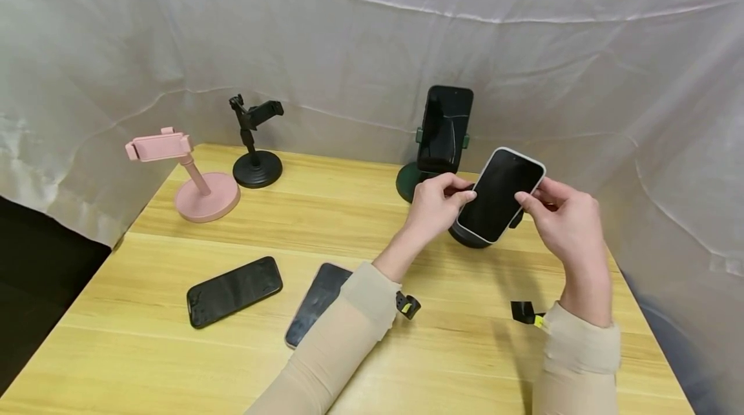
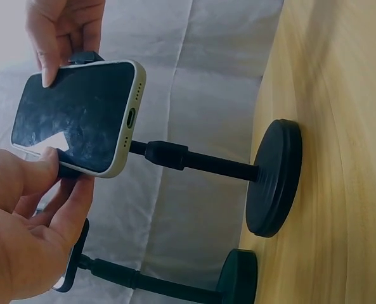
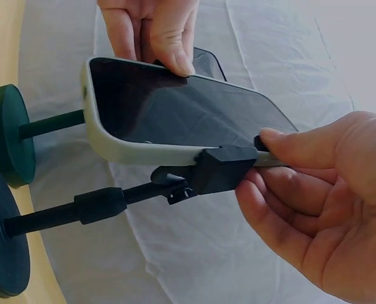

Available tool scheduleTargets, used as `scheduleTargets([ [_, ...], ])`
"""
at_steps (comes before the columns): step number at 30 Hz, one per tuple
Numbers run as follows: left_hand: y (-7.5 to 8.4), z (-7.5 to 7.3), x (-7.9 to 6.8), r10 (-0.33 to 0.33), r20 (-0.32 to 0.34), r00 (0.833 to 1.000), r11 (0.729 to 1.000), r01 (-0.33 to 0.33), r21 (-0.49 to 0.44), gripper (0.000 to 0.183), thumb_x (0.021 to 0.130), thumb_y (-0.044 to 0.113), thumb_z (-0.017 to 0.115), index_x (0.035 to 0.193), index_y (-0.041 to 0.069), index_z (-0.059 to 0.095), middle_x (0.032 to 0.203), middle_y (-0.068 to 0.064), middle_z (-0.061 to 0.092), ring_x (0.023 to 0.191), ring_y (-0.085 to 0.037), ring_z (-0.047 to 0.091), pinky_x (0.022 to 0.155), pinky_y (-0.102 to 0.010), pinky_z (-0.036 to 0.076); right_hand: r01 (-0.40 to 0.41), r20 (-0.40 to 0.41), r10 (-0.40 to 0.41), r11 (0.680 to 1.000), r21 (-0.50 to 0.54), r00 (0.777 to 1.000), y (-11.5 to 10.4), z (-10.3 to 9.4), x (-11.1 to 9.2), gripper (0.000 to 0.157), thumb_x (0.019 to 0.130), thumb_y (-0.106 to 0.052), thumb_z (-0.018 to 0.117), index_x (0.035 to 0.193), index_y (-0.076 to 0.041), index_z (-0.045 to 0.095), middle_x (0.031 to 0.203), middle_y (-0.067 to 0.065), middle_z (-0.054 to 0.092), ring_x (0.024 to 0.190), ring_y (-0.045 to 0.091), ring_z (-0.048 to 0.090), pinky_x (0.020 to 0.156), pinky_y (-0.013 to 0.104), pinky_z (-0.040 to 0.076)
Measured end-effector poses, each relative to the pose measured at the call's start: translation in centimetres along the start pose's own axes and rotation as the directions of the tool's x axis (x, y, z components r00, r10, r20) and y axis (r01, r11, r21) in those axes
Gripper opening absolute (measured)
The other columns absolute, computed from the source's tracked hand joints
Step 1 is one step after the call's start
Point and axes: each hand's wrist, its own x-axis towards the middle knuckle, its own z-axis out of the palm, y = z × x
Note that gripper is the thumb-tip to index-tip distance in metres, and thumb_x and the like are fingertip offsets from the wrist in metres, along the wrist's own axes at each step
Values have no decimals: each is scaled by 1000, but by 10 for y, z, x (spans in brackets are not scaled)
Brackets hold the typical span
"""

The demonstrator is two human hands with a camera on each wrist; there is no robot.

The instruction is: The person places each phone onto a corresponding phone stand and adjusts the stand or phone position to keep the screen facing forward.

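Observation:
A smartphone (image 1: pixel 502 195) in a pale case leans, screen up, in the clamp (image 3: pixel 222 170) of a black phone stand (image 2: pixel 275 180). My left hand (image 1: pixel 434 207) pinches the phone's left edge, thumb on the front and fingers behind. At the opposite edge my right hand (image 1: pixel 568 221) grips the phone beside the clamp, its thumb at the clamp's lip in the right wrist view. One clamp jaw overlaps the phone's long edge there. Most of the clamp's back is hidden by the phone.
Behind, a green stand (image 1: pixel 409 182) holds a dark phone (image 1: pixel 446 128). A pink stand (image 1: pixel 206 199) and another black stand (image 1: pixel 258 170) stand at the left. Two phones lie on the table: a black one (image 1: pixel 234 292) and one (image 1: pixel 316 302) partly under my left sleeve. Grey cloth (image 1: pixel 349 47) hangs behind.

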Motion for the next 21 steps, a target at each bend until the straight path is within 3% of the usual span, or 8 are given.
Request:
scheduleTargets([
  [6,-1,1,1,1,-5,1000,1000,-1,0,11,94,15,79,102,8,79,94,-2,77,74,-4,62,64,-16,50,40,16,-39,997,-71,999,-1,-2,-2,30,97,-21,76,120,-1,76,98,22,77,73,-20,51,66,5,40],
  [10,-1,0,1,-8,-11,1000,1000,8,4,12,95,16,78,103,8,78,96,-2,76,76,-5,62,65,-16,50,39,41,-36,996,-76,999,0,-2,-1,38,98,-25,75,127,0,73,101,23,76,82,14,72,66,4,40],
  [11,-1,0,1,-12,-11,1000,1000,12,4,12,95,16,78,104,8,78,97,-2,76,78,-5,63,65,-16,51,36,54,-32,997,-68,998,1,-2,0,40,99,-26,74,129,0,72,103,24,76,87,23,73,67,3,40],
  [13,-1,-1,1,-22,-8,1000,1000,22,1,13,95,17,78,105,9,78,99,-1,76,81,-4,64,68,-15,52,30,84,-26,999,-41,996,3,-3,1,43,100,-29,72,131,2,70,107,24,74,96,27,71,71,1,42],
  [18,-1,0,0,-46,7,999,999,46,-23,15,96,17,77,109,10,76,104,-1,76,89,-3,67,77,-15,54,27,182,-30,999,19,983,12,-8,2,36,97,-26,76,122,0,73,112,14,69,92,-10,58,74,5,46],
  [21,-2,1,0,-46,15,999,999,46,-22,16,97,18,76,111,9,76,106,-1,76,92,-4,68,79,-15,55,10,227,-20,999,43,974,18,-10,2,35,94,-25,80,119,-2,72,113,12,66,89,-17,58,72,8,48],
])
